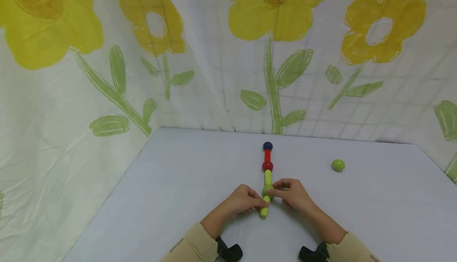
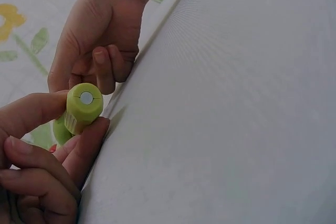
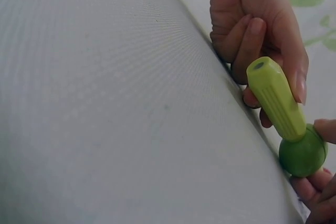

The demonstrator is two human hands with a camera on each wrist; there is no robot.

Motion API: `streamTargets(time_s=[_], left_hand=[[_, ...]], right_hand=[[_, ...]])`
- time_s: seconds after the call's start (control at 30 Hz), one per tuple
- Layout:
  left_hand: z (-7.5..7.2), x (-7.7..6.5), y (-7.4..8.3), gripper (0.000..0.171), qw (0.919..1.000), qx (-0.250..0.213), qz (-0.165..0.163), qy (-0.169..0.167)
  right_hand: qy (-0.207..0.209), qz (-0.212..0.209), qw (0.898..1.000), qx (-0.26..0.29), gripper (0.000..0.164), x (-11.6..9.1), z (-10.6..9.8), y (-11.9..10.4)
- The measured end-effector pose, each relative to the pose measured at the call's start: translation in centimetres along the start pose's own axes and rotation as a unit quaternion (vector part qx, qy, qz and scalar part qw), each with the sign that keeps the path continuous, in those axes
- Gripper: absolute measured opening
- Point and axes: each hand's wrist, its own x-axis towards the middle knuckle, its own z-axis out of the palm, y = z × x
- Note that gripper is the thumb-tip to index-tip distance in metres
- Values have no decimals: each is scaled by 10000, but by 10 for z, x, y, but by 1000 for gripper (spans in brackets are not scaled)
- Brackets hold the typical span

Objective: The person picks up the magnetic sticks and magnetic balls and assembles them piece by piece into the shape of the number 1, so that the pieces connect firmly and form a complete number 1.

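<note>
A chain of magnetic toy rods and balls runs away from me along the table. Its near yellow-green rod point(image 1: 264, 213) is pinched between thumb and fingers of my left hand point(image 1: 244, 199). My right hand point(image 1: 293, 194) grips the green ball point(image 3: 303, 153), which joins that rod's far end. Beyond the ball come a second yellow-green rod point(image 1: 267, 176), a red ball point(image 1: 267, 166), a red rod point(image 1: 267, 155) and a dark blue ball point(image 1: 267, 146). In the left wrist view, the near rod's free end shows a round metal tip.
A loose lime-green ball point(image 1: 338, 165) lies on the white table point(image 1: 192, 167) at the back right. Behind the table's far edge hangs a white curtain point(image 1: 214, 87) printed with yellow flowers. Black wrist devices point(image 1: 230, 251) sit at both beige sleeves.
</note>
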Motion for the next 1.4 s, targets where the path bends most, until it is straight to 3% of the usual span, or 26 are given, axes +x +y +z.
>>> streamTargets(time_s=[0.37,0.8,1.4], left_hand=[[-1,2,-2,19,9999,12,35,-101],[-15,4,-6,20,9948,-53,224,-988],[-4,1,-4,19,9958,-192,353,-827]], right_hand=[[-57,-27,10000,-24,39,1,-1,1],[-28,7,10000,29,38,3,0,4],[6,-53,10000,62,38,-2,0,0]])
